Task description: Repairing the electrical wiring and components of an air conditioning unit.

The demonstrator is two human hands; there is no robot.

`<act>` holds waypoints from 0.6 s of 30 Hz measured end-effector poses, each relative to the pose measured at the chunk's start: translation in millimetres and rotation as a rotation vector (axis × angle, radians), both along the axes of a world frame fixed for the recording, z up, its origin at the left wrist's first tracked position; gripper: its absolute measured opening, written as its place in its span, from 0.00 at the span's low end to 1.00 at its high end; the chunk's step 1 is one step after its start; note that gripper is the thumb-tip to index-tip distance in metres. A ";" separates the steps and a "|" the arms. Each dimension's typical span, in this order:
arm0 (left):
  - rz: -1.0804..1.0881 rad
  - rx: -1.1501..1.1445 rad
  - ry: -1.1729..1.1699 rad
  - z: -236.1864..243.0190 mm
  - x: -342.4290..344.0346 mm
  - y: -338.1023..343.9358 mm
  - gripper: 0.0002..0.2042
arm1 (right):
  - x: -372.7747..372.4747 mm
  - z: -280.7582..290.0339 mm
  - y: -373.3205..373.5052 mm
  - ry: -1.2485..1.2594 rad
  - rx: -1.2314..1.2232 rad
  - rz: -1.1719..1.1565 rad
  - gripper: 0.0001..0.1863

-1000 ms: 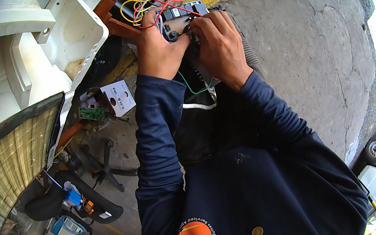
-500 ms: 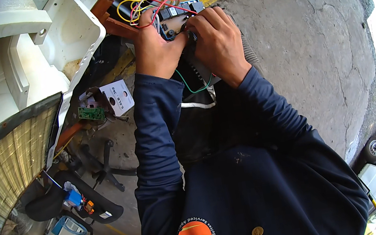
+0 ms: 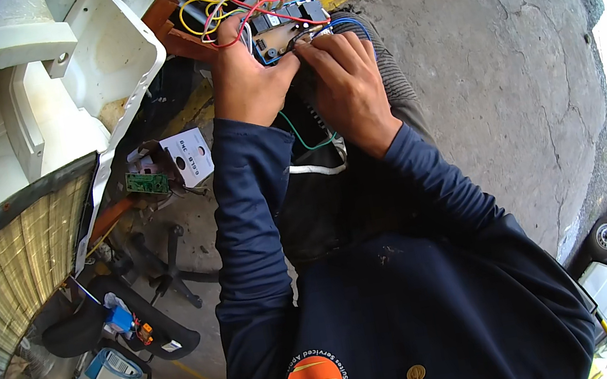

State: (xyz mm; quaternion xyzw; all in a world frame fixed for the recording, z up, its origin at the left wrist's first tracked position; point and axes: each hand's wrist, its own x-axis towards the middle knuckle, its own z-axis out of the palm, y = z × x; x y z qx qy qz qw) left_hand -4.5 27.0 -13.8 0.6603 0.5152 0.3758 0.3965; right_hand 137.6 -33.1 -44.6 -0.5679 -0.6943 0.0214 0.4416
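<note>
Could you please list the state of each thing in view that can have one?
circuit board: held up in both hands, wires attached
left hand: gripping the board
right hand: fingertips on the board
white casing: opened, lying on the ground
small green board: loose on the ground

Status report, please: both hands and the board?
Left hand grips circuit board. Right hand pinches at its edge. Coloured wires loop over the board.

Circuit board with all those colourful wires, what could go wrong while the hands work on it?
The board is held up in the air, gripped only by the left hand, so it might slip and drop onto the concrete floor. The right hand works at its edge, close to the looping red and yellow wires, so a finger could snag one and tug it loose.
</note>
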 end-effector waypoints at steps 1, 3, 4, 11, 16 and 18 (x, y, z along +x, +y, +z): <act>-0.013 0.008 -0.027 -6.3 -1.6 1.7 0.31 | -0.5 -0.4 0.4 -0.004 -0.009 0.006 0.14; -0.038 0.024 -0.082 -16.0 -4.7 4.4 0.31 | -1.7 -0.6 1.3 -0.010 -0.026 0.019 0.13; -0.041 0.022 -0.082 -17.6 -4.8 4.9 0.31 | -2.1 1.6 2.2 -0.010 -0.027 0.016 0.13; -0.042 -0.006 -0.124 -20.4 -3.3 6.5 0.32 | -3.2 17.8 6.8 -0.010 -0.163 0.016 0.11; -0.059 -0.055 -0.151 -14.1 -2.6 6.8 0.32 | 0.0 22.1 5.8 -0.048 -0.200 0.023 0.15; -0.080 -0.078 -0.158 -9.8 -2.6 6.9 0.32 | 4.2 25.5 5.3 -0.064 -0.230 0.036 0.16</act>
